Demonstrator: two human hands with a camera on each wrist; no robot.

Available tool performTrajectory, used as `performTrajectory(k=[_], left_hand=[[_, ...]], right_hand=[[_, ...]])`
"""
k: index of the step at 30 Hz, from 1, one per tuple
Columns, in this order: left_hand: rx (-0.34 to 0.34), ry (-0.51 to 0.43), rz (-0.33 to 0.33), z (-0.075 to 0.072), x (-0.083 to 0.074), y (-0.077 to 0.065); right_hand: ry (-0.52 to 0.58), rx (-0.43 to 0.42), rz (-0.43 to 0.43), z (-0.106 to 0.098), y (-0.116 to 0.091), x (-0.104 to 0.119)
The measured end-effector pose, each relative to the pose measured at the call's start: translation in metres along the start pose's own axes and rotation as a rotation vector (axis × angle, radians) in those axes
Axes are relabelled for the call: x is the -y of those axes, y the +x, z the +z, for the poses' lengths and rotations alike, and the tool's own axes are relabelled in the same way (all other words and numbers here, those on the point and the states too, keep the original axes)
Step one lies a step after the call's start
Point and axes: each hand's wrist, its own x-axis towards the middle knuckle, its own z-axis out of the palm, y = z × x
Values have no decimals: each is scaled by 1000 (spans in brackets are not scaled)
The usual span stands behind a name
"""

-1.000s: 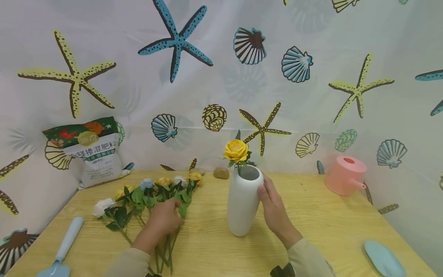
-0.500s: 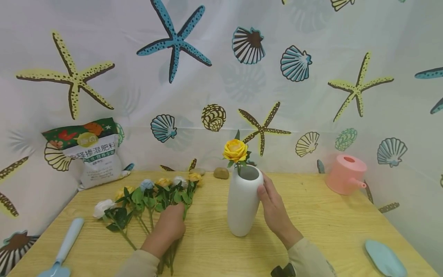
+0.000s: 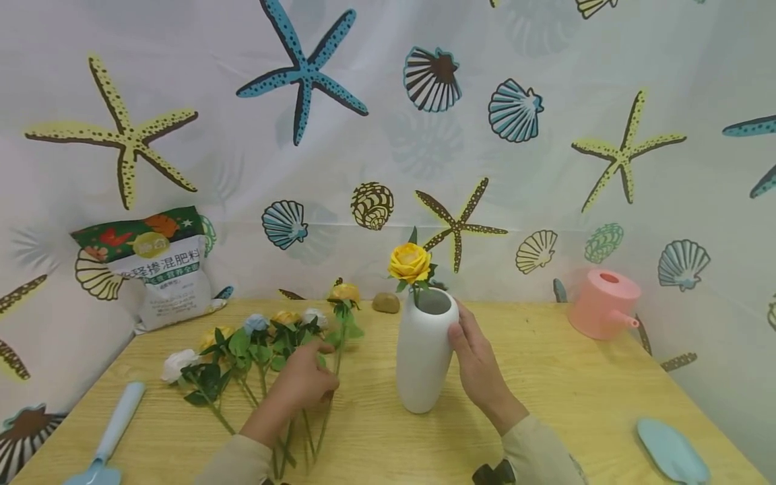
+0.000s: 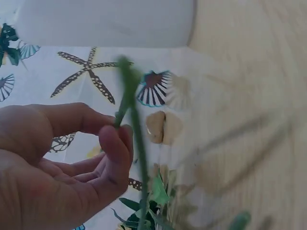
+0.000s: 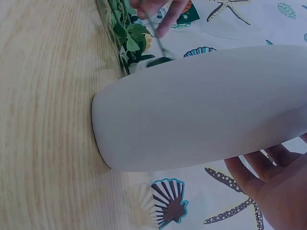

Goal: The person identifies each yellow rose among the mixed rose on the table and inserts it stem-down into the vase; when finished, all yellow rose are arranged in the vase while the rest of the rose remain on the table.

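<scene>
My left hand (image 3: 301, 378) pinches the green stem of a yellow rose (image 3: 344, 292) between thumb and finger. In the left wrist view that stem (image 4: 137, 143) runs past the fingertips, blurred near its end. On the right, a tall white vase (image 3: 422, 364) stands on the table with one yellow rose (image 3: 410, 263) in its mouth. My right hand (image 3: 481, 370) holds the vase at its right side, thumb in front. The right wrist view shows its fingers partly hidden behind the vase. More artificial roses lie left of the vase, among them a white one (image 3: 178, 364) and a blue one (image 3: 256, 323).
A fertilizer bag (image 3: 164, 269) leans on the back curtain at the left. A blue trowel (image 3: 118, 424) lies front left. Near the back are a brown stone (image 3: 385, 303) and a pink watering can (image 3: 603, 306). A pale blue oval piece (image 3: 671, 450) lies front right.
The left hand has taken the rightmost yellow rose by its stem; the flower has lifted and moved apart from the bunch. The right hand and vase have stayed in place.
</scene>
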Motion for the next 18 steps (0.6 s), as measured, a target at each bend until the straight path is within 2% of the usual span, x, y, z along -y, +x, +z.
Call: performTrajectory(k=[2, 5, 12, 15, 18], left_hand=[[7, -149, -7, 0, -4, 0], [-5, -310, -23, 1, -11, 0], [-64, -563, -7, 4, -32, 3], [-122, -665, -12, 6, -44, 5], [-222, -775, 1, 8, -58, 7]], right_hand=[[3, -1, -1, 0, 0, 0], [12, 2, -2, -1, 0, 2], [30, 6, 7, 0, 1, 3], [32, 5, 10, 0, 1, 2], [35, 0, 12, 0, 1, 2]])
